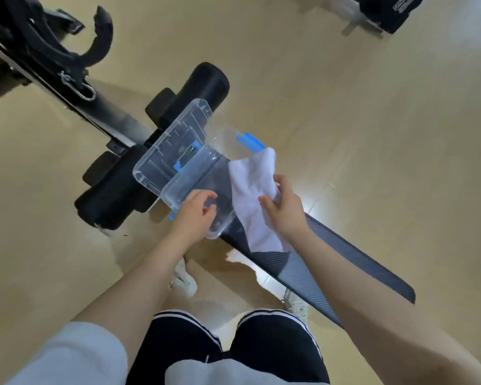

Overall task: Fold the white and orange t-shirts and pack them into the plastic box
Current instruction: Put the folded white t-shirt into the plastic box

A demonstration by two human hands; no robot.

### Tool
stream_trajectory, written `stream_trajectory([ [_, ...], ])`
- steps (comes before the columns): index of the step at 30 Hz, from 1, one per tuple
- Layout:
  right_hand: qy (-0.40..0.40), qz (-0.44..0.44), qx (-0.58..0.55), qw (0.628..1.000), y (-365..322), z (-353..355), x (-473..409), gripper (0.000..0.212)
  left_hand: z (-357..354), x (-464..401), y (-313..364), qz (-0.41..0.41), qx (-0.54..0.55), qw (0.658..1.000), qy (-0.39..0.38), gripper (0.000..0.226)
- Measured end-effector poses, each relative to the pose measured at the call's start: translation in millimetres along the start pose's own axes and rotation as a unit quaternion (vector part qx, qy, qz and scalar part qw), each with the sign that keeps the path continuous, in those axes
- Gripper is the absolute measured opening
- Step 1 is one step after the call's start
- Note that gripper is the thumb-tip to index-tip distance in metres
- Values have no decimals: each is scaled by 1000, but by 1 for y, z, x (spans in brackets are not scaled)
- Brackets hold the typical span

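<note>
A clear plastic box with blue latches rests on a dark padded bench, and its clear lid is swung open to the far left. A folded white t-shirt lies partly over the box's right rim and on the bench. My right hand grips the shirt's right side. My left hand hovers over the box's near rim with fingers curled, holding nothing that I can see. No orange t-shirt is in view.
Black foam rollers and a metal frame of gym equipment stand beyond the box. Black straps with a carabiner hang at the upper left. Tan floor surrounds the bench. My shoes stand beneath.
</note>
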State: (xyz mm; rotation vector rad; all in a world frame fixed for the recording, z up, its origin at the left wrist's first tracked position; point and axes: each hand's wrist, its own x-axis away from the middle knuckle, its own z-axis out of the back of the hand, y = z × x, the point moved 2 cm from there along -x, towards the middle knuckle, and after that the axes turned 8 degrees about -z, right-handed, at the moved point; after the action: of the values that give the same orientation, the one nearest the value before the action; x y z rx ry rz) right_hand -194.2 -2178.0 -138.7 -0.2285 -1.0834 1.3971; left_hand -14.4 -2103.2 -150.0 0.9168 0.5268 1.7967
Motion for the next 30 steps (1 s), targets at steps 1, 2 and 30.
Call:
stream_trajectory([
  [1,14,-24,-21,999,-9,-15,-3,39,15,-7,-11,0,-13,1000,-17,29],
  [2,27,-47,-44,998,-18,-30,-7,39,29,-14,-23,0,-22,999,-28,29],
  [30,137,-406,-136,893,42,-211,-160,58,29,-152,-129,-120,-73,981,-135,36],
])
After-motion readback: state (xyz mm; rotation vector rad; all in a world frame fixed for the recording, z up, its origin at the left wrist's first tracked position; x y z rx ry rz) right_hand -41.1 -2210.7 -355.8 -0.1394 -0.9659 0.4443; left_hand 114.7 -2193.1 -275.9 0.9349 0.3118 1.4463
